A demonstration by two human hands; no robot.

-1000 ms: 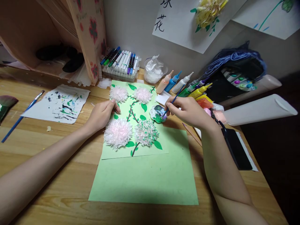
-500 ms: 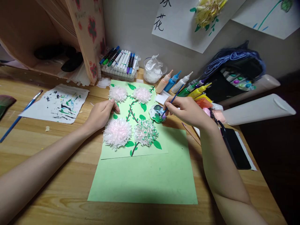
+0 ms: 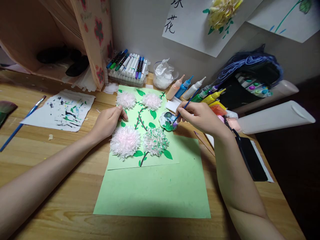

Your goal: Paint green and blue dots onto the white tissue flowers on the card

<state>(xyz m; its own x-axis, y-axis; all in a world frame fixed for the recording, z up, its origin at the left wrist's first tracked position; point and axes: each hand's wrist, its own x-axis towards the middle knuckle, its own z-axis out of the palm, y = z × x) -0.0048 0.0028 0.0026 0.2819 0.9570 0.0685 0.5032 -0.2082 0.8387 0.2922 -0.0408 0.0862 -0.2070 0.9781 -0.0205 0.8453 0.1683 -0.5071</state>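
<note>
The picture (image 3: 131, 119) overlaps a sheet (image 3: 155, 190) on the table (image 3: 57, 220). Left lies a cloth (image 3: 67, 111), partly over a brush (image 3: 12, 136); the palette (image 3: 163, 125) sits at the picture's right edge. Behind are markers (image 3: 131, 65), a bowl (image 3: 162, 82) and, farther right, bottles (image 3: 183, 87).

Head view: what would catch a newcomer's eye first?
Probably the green-flecked flower, at the near right of the painting beside a pale pink flower. Beyond it, the right hand holds a blue brush to the paint dish. The left hand rests at the painting's left edge.
</note>
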